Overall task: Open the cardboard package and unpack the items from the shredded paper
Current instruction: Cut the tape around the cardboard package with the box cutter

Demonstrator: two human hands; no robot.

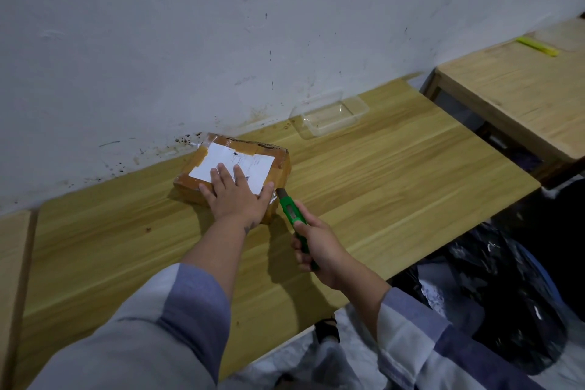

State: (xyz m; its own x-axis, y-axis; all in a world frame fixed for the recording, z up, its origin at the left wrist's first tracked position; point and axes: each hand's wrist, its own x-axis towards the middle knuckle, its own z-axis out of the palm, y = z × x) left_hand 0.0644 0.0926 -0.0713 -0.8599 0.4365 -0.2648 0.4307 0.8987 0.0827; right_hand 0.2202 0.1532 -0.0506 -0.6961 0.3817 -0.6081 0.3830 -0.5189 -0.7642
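Note:
A flat cardboard package [218,155], wrapped in brown tape and bearing a white shipping label, lies closed on the wooden table [395,174] near the wall. My left hand [235,196] presses flat on its near top edge, fingers spread. My right hand [316,247] grips a green utility knife [289,210], whose tip touches the package's near right corner. The package's contents are hidden.
A clear empty plastic tray [332,115] sits against the wall to the right of the package. A second wooden table [519,92] with a yellow marker [536,46] stands at far right. A black plastic bag [506,294] lies on the floor beside the table's right edge.

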